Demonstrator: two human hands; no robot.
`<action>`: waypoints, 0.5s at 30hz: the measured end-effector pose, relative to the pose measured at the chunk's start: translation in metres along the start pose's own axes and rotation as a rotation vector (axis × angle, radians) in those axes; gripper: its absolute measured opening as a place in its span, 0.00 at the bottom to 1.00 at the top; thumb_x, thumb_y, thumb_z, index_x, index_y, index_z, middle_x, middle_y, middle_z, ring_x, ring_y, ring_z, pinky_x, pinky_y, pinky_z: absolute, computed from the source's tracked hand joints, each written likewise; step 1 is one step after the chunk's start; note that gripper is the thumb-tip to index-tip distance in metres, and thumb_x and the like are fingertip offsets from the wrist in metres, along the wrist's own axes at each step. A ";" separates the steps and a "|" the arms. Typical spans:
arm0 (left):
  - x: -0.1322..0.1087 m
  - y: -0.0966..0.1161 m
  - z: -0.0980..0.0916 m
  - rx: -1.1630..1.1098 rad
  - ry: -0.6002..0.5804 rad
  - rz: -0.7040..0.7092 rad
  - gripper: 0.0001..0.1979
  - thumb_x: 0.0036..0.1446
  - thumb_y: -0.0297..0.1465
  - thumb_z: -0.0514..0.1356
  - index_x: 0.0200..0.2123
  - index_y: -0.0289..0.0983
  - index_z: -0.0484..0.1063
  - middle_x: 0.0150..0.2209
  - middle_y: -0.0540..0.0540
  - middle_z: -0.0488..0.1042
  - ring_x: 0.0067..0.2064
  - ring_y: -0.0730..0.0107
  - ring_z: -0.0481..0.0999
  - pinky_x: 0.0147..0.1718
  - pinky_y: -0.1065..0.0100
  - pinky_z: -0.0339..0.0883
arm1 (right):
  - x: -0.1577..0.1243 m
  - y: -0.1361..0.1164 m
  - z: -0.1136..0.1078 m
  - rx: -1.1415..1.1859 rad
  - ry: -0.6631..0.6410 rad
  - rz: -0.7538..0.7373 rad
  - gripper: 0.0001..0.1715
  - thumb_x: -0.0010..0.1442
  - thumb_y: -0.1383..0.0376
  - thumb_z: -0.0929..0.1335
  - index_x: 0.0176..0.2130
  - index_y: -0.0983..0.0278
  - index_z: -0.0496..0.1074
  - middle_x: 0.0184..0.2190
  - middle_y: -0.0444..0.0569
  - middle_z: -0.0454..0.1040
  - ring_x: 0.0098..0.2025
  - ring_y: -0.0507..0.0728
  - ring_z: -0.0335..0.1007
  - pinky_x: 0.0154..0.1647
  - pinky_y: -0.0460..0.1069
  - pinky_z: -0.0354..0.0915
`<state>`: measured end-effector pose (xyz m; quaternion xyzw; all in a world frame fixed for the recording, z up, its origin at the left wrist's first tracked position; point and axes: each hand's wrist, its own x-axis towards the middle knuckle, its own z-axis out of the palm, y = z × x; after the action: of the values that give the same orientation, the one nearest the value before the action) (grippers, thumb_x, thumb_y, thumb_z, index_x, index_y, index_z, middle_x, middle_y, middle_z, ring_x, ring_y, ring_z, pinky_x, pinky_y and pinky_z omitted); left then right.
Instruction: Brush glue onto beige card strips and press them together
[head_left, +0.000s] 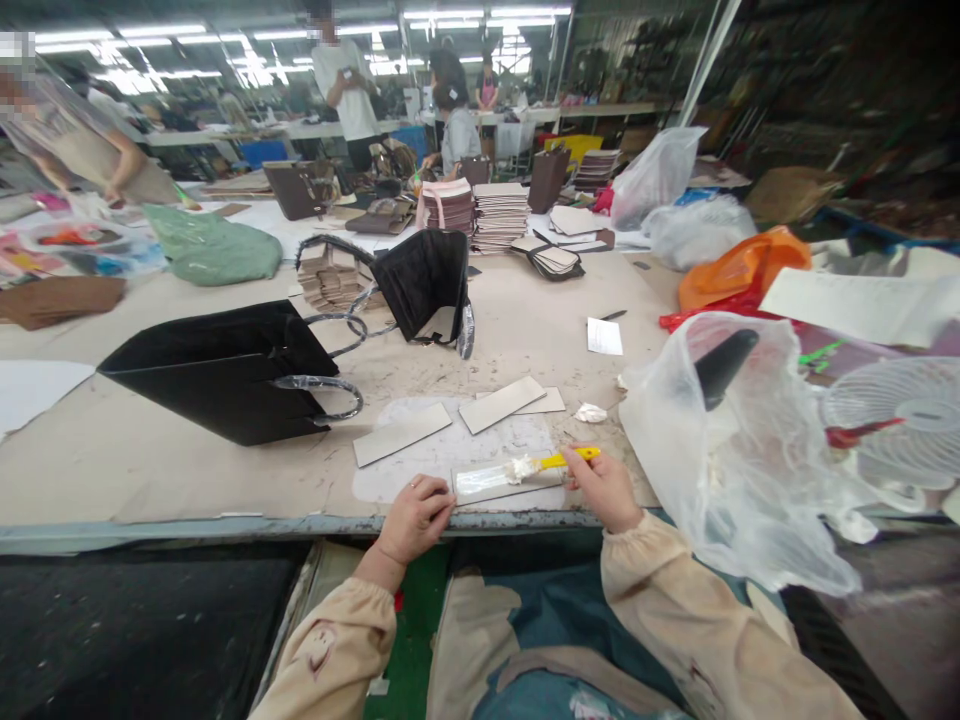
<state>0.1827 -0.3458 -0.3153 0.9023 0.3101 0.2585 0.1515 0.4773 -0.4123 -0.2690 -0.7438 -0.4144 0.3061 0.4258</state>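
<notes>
My right hand [600, 485] is closed on a yellow-handled glue brush [551, 463] whose white bristles rest on a grey card strip [491, 483] near the table's front edge. With its fingers curled, my left hand [416, 515] presses down the strip's left end. The strip lies on a glue-smeared white patch [457, 450] of the table. Two more grey card strips [401, 433] [501, 403] lie just behind it.
A black handbag [217, 375] lies on its side at the left, another black bag [424, 285] stands behind. Card stacks [499, 215] sit farther back. A clear plastic bag [735, 450] and a white fan [896, 420] crowd the right. Other people work at far tables.
</notes>
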 end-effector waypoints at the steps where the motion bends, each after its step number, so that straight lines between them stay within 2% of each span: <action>1: 0.000 -0.001 0.000 0.000 -0.003 -0.001 0.09 0.56 0.30 0.54 0.35 0.39 0.74 0.36 0.43 0.71 0.38 0.66 0.68 0.38 0.62 0.68 | 0.000 0.001 -0.004 -0.026 0.007 0.004 0.26 0.54 0.46 0.62 0.37 0.65 0.70 0.22 0.46 0.73 0.20 0.55 0.70 0.21 0.48 0.65; 6: -0.001 -0.003 0.002 -0.005 -0.006 0.003 0.09 0.56 0.29 0.54 0.35 0.39 0.74 0.37 0.43 0.70 0.39 0.66 0.68 0.38 0.62 0.67 | 0.001 0.002 -0.023 -0.167 0.050 -0.007 0.26 0.55 0.46 0.61 0.36 0.65 0.71 0.22 0.45 0.73 0.21 0.55 0.71 0.25 0.48 0.65; 15: -0.001 -0.002 0.001 -0.003 -0.029 -0.003 0.08 0.56 0.29 0.55 0.35 0.39 0.74 0.38 0.43 0.70 0.40 0.66 0.67 0.39 0.62 0.67 | 0.000 0.003 -0.045 -0.237 0.096 -0.028 0.24 0.56 0.48 0.61 0.39 0.64 0.70 0.27 0.47 0.75 0.22 0.54 0.72 0.24 0.47 0.65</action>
<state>0.1815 -0.3447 -0.3171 0.9052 0.3090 0.2457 0.1576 0.5148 -0.4307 -0.2517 -0.7968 -0.4371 0.2129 0.3588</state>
